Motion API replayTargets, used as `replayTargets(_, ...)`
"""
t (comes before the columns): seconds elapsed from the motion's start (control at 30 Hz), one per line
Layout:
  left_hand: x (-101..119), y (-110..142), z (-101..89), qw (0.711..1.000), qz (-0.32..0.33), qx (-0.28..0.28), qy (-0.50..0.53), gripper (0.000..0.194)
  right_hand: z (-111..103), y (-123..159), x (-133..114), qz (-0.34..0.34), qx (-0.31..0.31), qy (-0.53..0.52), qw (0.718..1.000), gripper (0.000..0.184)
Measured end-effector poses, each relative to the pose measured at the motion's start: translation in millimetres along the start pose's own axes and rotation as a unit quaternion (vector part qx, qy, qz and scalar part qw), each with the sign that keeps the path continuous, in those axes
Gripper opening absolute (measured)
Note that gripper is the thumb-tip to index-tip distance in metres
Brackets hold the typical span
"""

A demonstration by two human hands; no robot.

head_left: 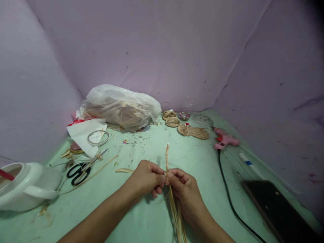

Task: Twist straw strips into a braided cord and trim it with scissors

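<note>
Braid of thin tan fibre [166, 158] extends mid-tabletop [141, 219], left hand [148, 177] and right hand [186, 189] closed to fingertip pinches at its lower end; I judge it light, pliable, prone to fraying, best gripped there.

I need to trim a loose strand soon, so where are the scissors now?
In the head view, the black-handled scissors lie on the left side of the table, just right of the white teapot.

Bearing on pale green tabletop [207, 162]: plastic bag [124, 108] at back | carrying black-handled scissors [81, 164], white pot [44, 177] at left | supporting pink glue gun [225, 140], dark flat slab [279, 209] at right
</note>
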State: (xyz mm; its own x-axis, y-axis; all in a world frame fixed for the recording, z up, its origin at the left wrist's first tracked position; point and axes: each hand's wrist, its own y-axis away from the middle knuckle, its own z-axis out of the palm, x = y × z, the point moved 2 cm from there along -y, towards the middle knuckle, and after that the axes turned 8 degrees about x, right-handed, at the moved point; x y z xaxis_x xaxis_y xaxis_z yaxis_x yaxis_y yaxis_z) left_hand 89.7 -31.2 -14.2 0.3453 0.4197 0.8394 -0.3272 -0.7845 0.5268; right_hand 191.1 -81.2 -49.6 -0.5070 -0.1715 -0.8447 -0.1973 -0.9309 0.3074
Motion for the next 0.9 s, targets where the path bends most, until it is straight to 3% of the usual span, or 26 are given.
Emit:
replayTargets(0.17,-0.7,-0.9,-4.7,1.0,0.009,0.012,0.016,0.01,-7.5,-3.1,0.7,-0.061,0.07,0.088,0.992,0.017)
replayTargets(0.47,1.1,-0.2,-6.8,0.995,0.097,0.015,-0.017,0.011,-2.6,0.7,-7.8,-0.065,0.068,0.087,0.992,0.017)
replayTargets(0.9,-1.5,-3.0,-5.7,0.994,0.087,0.067,-0.027,0.012,-3.1,2.0,-19.4,-0.067,0.028,0.199,0.977,0.015)
